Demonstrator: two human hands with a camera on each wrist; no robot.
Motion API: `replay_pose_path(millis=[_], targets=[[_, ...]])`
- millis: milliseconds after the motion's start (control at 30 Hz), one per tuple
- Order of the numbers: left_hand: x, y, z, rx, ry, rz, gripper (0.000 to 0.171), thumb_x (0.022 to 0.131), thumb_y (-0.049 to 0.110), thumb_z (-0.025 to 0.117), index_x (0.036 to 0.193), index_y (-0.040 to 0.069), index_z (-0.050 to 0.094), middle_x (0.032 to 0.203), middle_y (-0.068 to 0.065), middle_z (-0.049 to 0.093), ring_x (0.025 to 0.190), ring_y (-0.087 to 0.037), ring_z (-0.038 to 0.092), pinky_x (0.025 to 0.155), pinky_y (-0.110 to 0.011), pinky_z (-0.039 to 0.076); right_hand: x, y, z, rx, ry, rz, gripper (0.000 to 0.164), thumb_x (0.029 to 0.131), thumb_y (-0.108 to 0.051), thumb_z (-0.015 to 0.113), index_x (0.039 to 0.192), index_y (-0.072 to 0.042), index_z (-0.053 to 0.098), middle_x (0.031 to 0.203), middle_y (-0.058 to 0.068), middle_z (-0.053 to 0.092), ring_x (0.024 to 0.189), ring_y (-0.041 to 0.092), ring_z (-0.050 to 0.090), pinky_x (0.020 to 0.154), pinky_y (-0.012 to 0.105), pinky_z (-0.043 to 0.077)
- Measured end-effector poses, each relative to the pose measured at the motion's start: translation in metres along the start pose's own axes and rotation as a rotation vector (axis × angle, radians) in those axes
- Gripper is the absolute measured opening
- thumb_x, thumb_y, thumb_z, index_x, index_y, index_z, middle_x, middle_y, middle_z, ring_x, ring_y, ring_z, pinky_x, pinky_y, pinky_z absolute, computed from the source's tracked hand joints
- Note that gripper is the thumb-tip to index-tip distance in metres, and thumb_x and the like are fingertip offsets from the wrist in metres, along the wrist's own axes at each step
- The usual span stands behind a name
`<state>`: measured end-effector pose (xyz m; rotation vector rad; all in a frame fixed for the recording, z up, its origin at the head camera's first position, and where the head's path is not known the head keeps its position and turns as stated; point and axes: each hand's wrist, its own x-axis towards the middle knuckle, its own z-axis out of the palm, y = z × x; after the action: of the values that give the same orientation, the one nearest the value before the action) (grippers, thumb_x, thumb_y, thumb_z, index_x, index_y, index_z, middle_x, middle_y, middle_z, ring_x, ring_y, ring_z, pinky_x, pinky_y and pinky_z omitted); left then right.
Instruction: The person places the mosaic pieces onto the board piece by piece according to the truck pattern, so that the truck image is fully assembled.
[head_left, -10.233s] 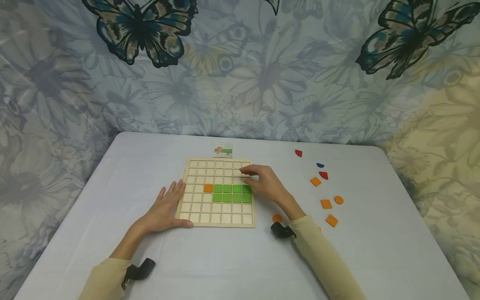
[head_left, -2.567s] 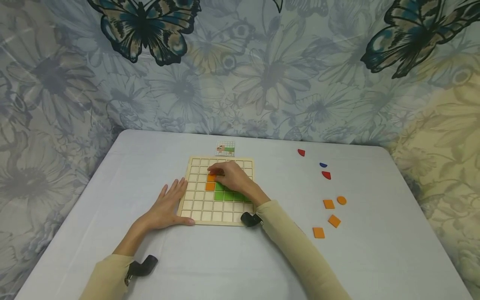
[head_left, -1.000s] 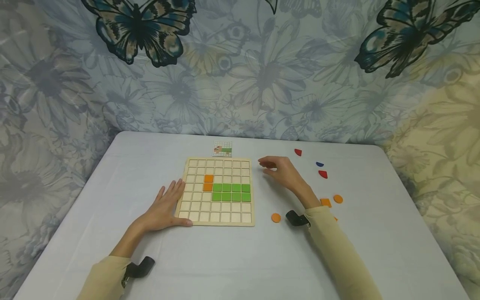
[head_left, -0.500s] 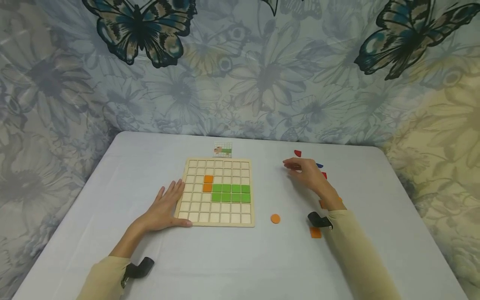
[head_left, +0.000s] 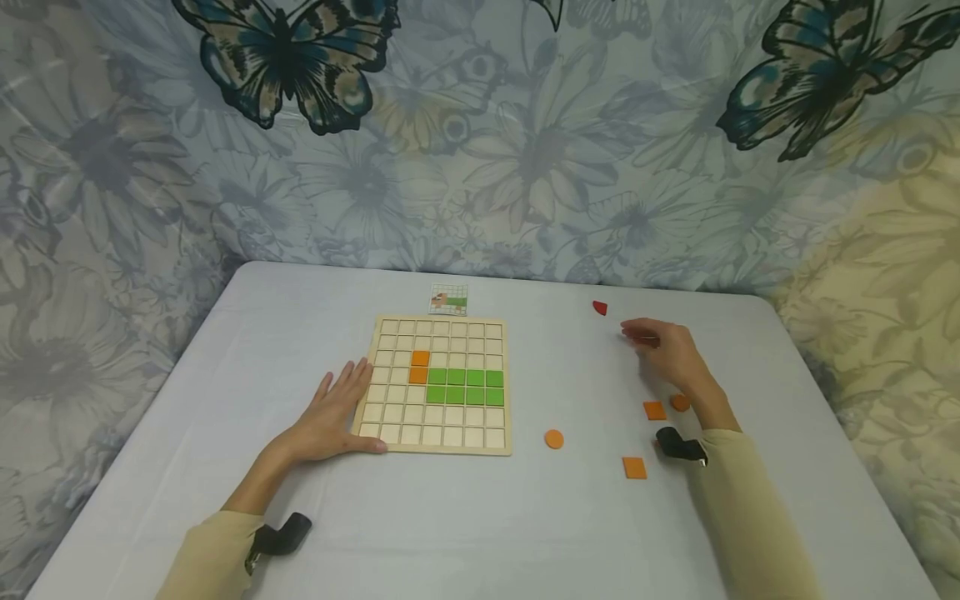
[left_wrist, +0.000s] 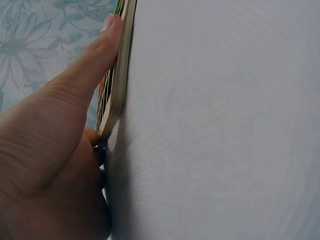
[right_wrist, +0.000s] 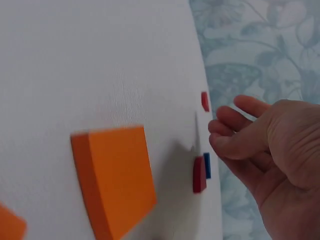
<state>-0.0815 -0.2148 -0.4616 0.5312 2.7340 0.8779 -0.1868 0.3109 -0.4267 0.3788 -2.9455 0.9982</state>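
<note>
My left hand rests along the left edge of a wooden grid board, fingers spread, thumb on the near rim. Set in the board are two orange squares, one above the other, and two rows of green squares. Off to the right, my right hand hovers over the table, fingers loosely bent and holding nothing. Close by its fingertips in the right wrist view lie a red quarter-circle piece and a blue piece; the hand hides both from the head view.
A small pattern card lies behind the board. Another red piece is near the back. Loose orange pieces include a square near a disc, another square, and a disc beside the board.
The second orange square, under my right hand on the board earlier, now lies there uncovered. That hand has moved right, away from the board to the loose pieces. My left hand has stayed put.
</note>
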Motion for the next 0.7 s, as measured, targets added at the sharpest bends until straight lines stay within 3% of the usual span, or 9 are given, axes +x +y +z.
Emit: replay_pose_path(millis=[267,500,700], targets=[[0.000,-0.001,0.000,0.003,0.003,-0.001,0.129,0.069,0.060,0.080,0.156,-0.001,0.008,0.163,-0.019,0.004,0.149,-0.038,-0.003,0.117,-0.055,-0.009,-0.006,0.012,-0.006,-0.028,-0.004,0.064,0.051,0.081,0.021,0.037,0.125,0.007,0.061,0.121,0.028,0.063,0.111,0.045,0.060,0.095,0.057,0.047],[-0.002,0.000,-0.002,-0.009,0.012,0.006,0.127,0.069,0.058,0.081,0.155,-0.002,0.009,0.163,-0.021,0.004,0.149,-0.040,-0.002,0.117,-0.055,-0.009,-0.012,0.014,-0.008,-0.047,-0.023,0.087,0.042,0.087,0.016,0.048,0.126,0.006,0.060,0.122,0.028,0.062,0.112,0.046,0.059,0.096,0.059,0.046],[0.000,0.001,-0.002,-0.004,0.000,-0.004,0.129,0.068,0.059,0.081,0.156,-0.002,0.009,0.163,-0.019,0.004,0.149,-0.038,-0.003,0.117,-0.054,-0.009,-0.018,0.017,-0.008,-0.034,-0.034,0.050,0.044,0.083,0.017,0.045,0.123,0.008,0.061,0.121,0.028,0.063,0.107,0.042,0.060,0.092,0.057,0.049]])
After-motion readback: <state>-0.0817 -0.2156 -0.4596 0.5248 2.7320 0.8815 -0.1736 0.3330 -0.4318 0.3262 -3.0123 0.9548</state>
